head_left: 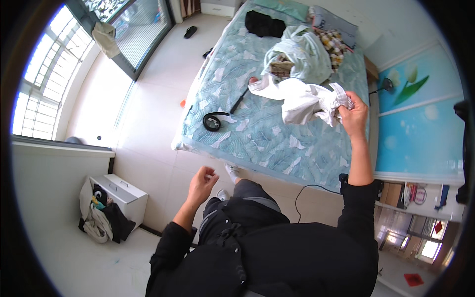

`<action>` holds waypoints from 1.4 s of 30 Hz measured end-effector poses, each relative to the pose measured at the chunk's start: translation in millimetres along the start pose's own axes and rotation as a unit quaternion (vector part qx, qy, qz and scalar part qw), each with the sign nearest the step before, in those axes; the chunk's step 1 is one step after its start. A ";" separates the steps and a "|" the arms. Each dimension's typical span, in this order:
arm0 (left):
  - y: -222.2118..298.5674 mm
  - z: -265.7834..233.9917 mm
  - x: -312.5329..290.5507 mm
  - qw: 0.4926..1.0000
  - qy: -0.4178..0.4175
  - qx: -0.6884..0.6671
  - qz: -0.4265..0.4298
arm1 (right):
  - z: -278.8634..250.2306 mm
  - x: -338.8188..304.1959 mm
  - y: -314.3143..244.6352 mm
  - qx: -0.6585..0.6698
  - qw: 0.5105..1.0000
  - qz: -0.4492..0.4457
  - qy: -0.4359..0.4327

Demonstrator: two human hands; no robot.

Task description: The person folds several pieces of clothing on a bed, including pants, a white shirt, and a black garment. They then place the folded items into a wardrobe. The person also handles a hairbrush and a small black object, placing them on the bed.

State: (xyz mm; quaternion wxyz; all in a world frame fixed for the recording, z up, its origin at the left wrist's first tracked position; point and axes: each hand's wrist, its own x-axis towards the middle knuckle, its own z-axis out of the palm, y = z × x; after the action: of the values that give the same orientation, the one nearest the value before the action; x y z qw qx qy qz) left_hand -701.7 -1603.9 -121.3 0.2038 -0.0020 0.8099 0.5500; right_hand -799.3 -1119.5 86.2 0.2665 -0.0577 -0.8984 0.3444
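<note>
My right hand is closed on the bunched end of a white garment, whose exact kind I cannot make out. The cloth stretches leftward from my fist over the bed, crumpled and partly folded over itself. My left hand hangs in front of my body, short of the bed's near edge, its fingers loosely curled and nothing visible in them. A black belt, coiled at one end, lies on the patterned blue-green sheet left of the garment.
On the bed's far half lie a pale green quilt, a black cloth, a checked cloth and pillows. Wardrobe doors stand right. At left, clothes hang by a white cabinet. A cable trails near my legs.
</note>
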 end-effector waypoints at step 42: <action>183.3 271.1 -178.1 0.885 -0.034 0.061 0.461 | -164.7 -292.0 -102.7 0.636 0.679 0.312 -0.193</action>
State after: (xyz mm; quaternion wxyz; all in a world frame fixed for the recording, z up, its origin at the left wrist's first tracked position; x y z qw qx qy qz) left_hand -491.1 -1329.1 16.5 -0.0456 0.4025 0.7441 0.5313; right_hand -457.1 -1184.2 126.9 -0.0626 -0.0836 -0.4248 0.8992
